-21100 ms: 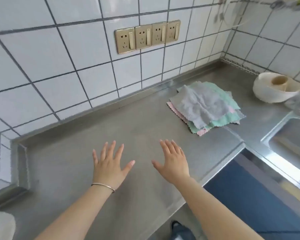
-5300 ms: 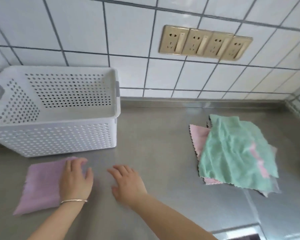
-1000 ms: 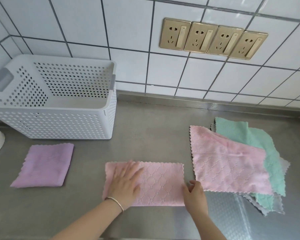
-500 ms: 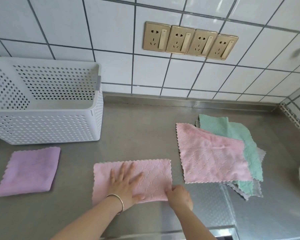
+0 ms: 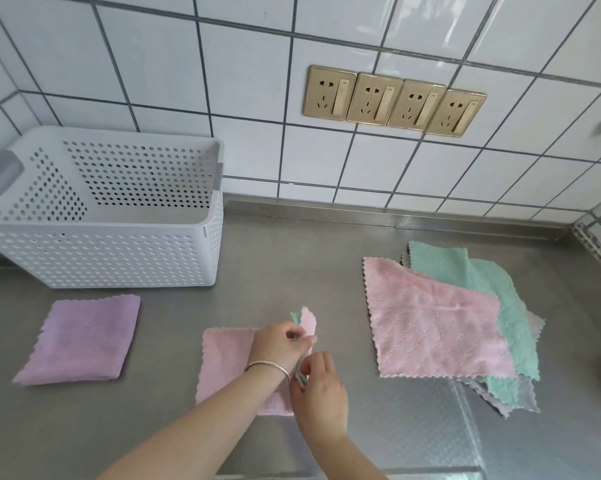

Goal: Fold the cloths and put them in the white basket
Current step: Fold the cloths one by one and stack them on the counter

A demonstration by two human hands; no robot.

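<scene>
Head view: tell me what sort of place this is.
Probably a home kitchen: a stainless steel counter, a white tiled wall with a row of gold sockets, and cleaning cloths laid out.

The left hand, a bangle at its wrist, pinches with curled fingers, its grip just above and beside the right's. The right hand pinches too, thumb and forefinger closed. Both forearms reach in from below, converging.

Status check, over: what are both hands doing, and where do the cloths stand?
Left hand and right hand pinch pink cloth, right edge lifted. Purple cloth folded, outside white basket. Nothing blocking.
</scene>
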